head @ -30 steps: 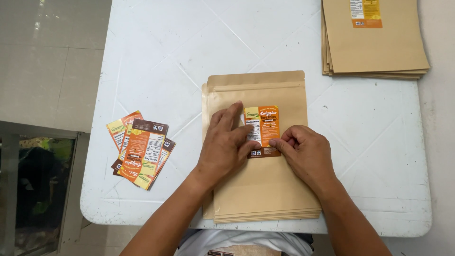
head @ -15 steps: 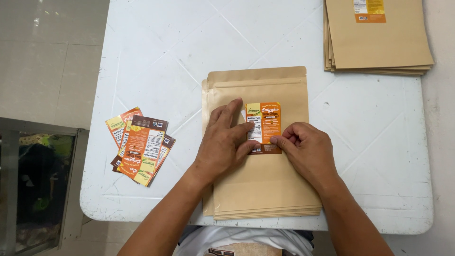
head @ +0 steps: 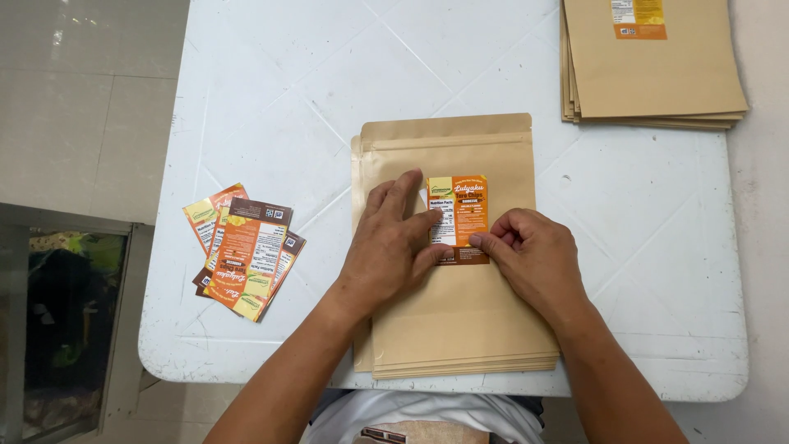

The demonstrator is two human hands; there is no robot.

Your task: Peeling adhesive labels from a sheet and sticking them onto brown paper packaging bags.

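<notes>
A stack of brown paper pouches [head: 460, 329] lies at the table's near edge. An orange and brown label sticker [head: 465, 205] sits on the top pouch. My left hand [head: 394, 247] lies flat on the pouch, fingers spread, with fingertips on the label's left edge. My right hand [head: 534, 259] rests on the pouch with curled fingers pressing the label's lower right corner. Neither hand grips anything.
A fan of several loose orange labels [head: 242, 251] lies left on the white table [head: 288, 99]. A second stack of brown pouches [head: 649, 70], topped by a labelled one, sits at the far right corner. Tiled floor lies to the left.
Both hands stay on the label; my fingers have shifted only slightly along its edges. The view has moved a little.
</notes>
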